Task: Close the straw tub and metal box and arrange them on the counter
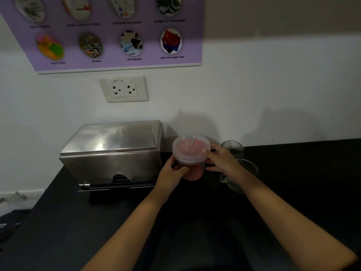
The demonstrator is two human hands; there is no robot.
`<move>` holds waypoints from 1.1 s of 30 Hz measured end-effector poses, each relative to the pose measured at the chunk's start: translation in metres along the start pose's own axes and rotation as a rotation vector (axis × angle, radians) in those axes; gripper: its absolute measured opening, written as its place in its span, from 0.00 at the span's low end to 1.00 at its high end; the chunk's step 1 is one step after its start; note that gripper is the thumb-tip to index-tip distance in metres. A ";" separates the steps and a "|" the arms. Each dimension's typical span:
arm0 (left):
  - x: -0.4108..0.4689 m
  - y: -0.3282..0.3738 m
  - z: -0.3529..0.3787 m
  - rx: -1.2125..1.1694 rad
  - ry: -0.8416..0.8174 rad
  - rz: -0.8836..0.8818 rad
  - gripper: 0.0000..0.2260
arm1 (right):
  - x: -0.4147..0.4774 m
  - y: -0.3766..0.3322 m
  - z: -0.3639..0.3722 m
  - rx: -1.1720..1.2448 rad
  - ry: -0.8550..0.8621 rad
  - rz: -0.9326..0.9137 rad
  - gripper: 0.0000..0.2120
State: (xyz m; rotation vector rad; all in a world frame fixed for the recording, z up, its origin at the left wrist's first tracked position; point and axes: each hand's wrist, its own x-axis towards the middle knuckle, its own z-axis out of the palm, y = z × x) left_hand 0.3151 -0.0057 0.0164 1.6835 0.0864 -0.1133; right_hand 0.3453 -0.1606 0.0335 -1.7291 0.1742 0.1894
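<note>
Gripping the straw tub from both sides: left hand wraps its left wall, right hand curls round the right wall with thumb up at the lid rim. Tub sits at the back of the desk, just right of the metal box, near the wall; can't tell if its base rests on the desk or is lifted slightly.

Progress, as judged: lid looks seated on the tub, though whether it is snapped fully shut all round can't be told. Metal box top appears down and flush, so likely closed. Left to do: final placing of tub beside box, maybe a last press on the lid.

Materials: tub is clear, thin plastic, round, tapering toward the base, ribbed lid ring, pink straws showing through. Box is brushed stainless steel, rectangular with a sloped shiny top and a dark slot along the front bottom. Desk is matte black. Clear glasses stand just right of the right hand.
</note>
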 end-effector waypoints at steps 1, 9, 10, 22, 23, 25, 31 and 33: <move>-0.001 0.000 0.000 0.002 0.002 0.001 0.25 | 0.000 0.000 0.000 -0.004 0.000 0.001 0.20; -0.006 0.003 -0.002 0.005 -0.008 -0.034 0.24 | -0.004 -0.001 0.001 -0.019 0.007 0.001 0.21; -0.007 0.003 -0.002 0.004 -0.009 -0.036 0.24 | -0.005 -0.001 0.002 -0.020 0.005 0.001 0.21; -0.006 0.004 -0.002 0.023 -0.043 -0.050 0.23 | -0.005 -0.002 0.002 -0.034 0.015 -0.009 0.21; -0.007 0.003 -0.001 0.024 -0.052 -0.048 0.22 | -0.005 -0.001 0.003 -0.036 0.029 -0.010 0.21; -0.009 -0.001 -0.001 0.035 -0.055 -0.041 0.21 | -0.006 0.000 0.002 -0.041 0.063 -0.015 0.19; -0.028 -0.014 -0.007 0.137 -0.143 -0.124 0.25 | -0.024 0.007 -0.005 -0.029 0.093 -0.018 0.20; -0.036 -0.020 -0.012 0.191 -0.172 -0.164 0.25 | -0.033 0.009 -0.008 -0.035 0.108 0.001 0.22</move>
